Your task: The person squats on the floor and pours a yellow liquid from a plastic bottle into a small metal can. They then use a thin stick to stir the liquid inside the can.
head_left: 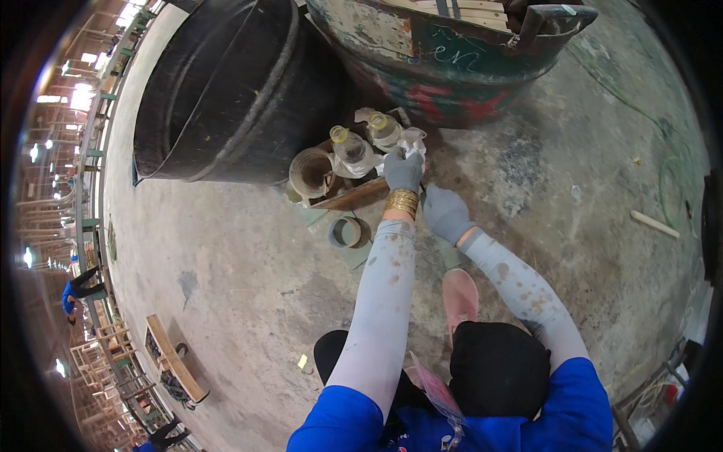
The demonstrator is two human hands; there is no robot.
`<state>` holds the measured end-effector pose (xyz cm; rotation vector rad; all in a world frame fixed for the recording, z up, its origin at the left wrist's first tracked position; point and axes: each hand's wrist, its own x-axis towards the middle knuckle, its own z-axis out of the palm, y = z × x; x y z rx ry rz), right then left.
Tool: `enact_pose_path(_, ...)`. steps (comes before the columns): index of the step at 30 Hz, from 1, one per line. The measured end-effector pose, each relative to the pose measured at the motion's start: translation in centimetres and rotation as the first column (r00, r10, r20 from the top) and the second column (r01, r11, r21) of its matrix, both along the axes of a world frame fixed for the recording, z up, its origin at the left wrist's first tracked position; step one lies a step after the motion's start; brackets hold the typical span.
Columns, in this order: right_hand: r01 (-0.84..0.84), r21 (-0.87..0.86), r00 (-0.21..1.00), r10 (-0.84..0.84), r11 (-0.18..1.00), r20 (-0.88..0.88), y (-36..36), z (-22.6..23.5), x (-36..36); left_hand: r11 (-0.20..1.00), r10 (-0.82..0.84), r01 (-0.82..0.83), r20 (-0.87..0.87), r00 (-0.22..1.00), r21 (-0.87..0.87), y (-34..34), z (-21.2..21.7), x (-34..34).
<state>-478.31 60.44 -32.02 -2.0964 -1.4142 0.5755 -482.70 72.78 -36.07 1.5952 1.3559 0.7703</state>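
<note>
My left hand point(404, 170), in a grey glove with gold bangles at the wrist, is closed on a crumpled white rag or plastic sheet point(413, 140) at the right end of a low wooden box point(352, 199). Just below it and to the right, my right hand point(446, 214), also gloved, is curled closed; a thin dark tip shows at its fingers, too small to name. Two clear plastic bottles, one nearer point(351, 153) and one farther point(384, 134), stand in the box with yellowish rims. Beside them is a brownish, cloudy plastic container point(312, 173).
A large black drum point(226, 98) and a green painted drum point(467, 71) holding wood strips stand beyond the box. Near my feet sits a small round cup point(346, 233). A pale stick point(654, 224) lies right; a wooden crate point(176, 358) lies left. People work far left.
</note>
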Motion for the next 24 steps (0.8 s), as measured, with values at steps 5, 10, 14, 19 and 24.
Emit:
enact_pose_path(5,-0.047,0.083,0.999,0.049,0.995,-0.024,-3.2,-0.3,3.5,0.919,0.151,0.033,0.428,0.891,-0.393,0.6,-2.6,3.7)
enact_pose_path(10,-0.137,0.454,0.965,0.223,0.880,-0.141,-9.6,2.2,0.4,0.919,-0.002,0.127,0.316,0.949,-0.373,5.5,-0.1,-3.6)
enact_pose_path(14,0.166,-0.324,0.533,-0.361,0.931,-0.765,-18.1,1.9,6.2,0.888,-0.031,0.193,0.365,0.930,-0.418,-1.5,4.1,-2.2)
enact_pose_path(19,-0.069,-0.201,0.559,-0.129,0.977,-0.819,-14.7,-2.0,0.3,0.925,0.376,-0.331,0.342,0.861,-0.185,-6.7,-0.8,-19.1)
enact_pose_path(24,-0.435,0.374,0.884,0.468,0.819,0.005,-4.8,-7.7,-5.8,0.666,0.534,-0.654,-0.384,0.754,-0.359,-8.4,-8.1,-27.6)
